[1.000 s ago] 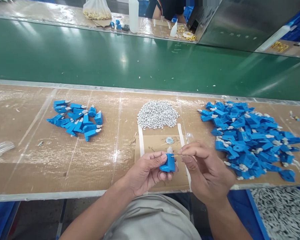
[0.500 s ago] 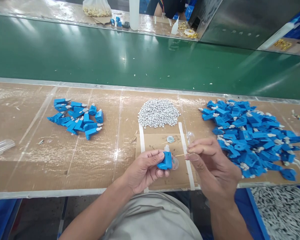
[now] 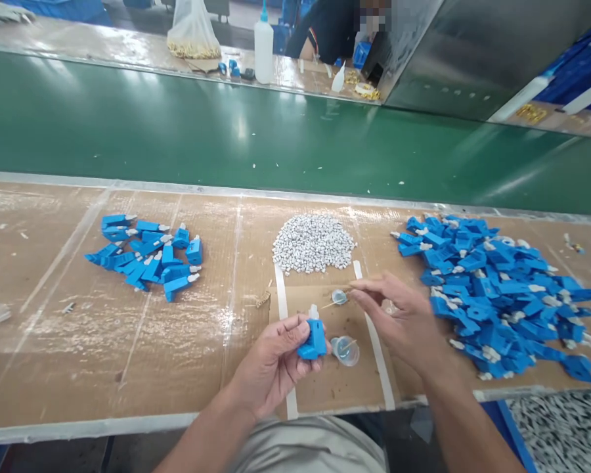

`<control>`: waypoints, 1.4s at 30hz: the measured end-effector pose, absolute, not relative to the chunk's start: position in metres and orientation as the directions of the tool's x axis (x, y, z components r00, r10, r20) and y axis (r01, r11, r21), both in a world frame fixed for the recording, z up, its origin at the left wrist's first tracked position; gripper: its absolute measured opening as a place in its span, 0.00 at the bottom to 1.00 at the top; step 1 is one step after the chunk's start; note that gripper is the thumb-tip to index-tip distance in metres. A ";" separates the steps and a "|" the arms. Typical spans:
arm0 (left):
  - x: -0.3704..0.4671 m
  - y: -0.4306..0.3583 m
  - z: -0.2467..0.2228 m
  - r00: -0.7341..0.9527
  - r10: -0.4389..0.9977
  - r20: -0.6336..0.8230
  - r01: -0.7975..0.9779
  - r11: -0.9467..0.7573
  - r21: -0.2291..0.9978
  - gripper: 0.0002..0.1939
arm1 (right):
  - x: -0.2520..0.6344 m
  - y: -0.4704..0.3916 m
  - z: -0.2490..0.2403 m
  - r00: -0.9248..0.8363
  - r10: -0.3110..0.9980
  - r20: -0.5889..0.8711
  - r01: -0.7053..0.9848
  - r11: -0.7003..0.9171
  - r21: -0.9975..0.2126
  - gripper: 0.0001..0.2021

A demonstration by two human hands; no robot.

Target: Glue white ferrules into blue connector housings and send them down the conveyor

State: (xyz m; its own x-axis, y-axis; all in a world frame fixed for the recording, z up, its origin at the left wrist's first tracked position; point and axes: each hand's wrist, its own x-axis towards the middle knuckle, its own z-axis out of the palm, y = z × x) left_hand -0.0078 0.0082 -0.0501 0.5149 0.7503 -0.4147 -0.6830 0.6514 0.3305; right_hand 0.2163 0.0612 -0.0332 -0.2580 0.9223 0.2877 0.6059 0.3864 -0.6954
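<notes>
My left hand (image 3: 278, 358) holds a blue plastic block (image 3: 312, 338) between thumb and fingers, with its white tip (image 3: 314, 311) pointing up. My right hand (image 3: 398, 315) hovers past the small upper cup (image 3: 339, 297), thumb and forefinger drawn close together. Whether anything sits between those fingertips is hidden. A thin wooden stick (image 3: 329, 304) lies by the upper cup, its far end near the fingertips. Beside the blue block, a clear plastic cup (image 3: 346, 351) has another stick (image 3: 350, 344) resting in it.
Small light-grey pieces (image 3: 314, 243) form a pile behind the cups. Blue blocks with white tips lie in a small group (image 3: 152, 253) at left and a large heap (image 3: 487, 289) at right. Beyond runs a green belt (image 3: 177, 138). Another person (image 3: 320, 29) sits across it.
My right hand has left the lower stick in the clear cup and moved toward the upper cup. The left hand, with the blue block, has shifted slightly left. The camera view has tilted up.
</notes>
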 end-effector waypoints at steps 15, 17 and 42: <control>-0.009 0.006 -0.054 0.517 0.734 -0.440 -0.676 0.666 0.316 0.14 | 0.166 0.127 -0.055 -0.660 0.739 0.134 0.700 0.669 -0.249 0.09; -0.009 0.006 -0.053 0.527 0.729 -0.437 -0.666 0.673 0.320 0.14 | 0.160 0.129 -0.052 -0.672 0.733 0.108 0.719 0.680 -0.141 0.09; 0.019 0.004 -0.014 0.360 0.876 -0.321 -0.666 0.482 0.569 0.13 | 0.176 0.021 -0.003 -0.244 0.945 -0.217 -0.236 -0.275 -0.932 0.12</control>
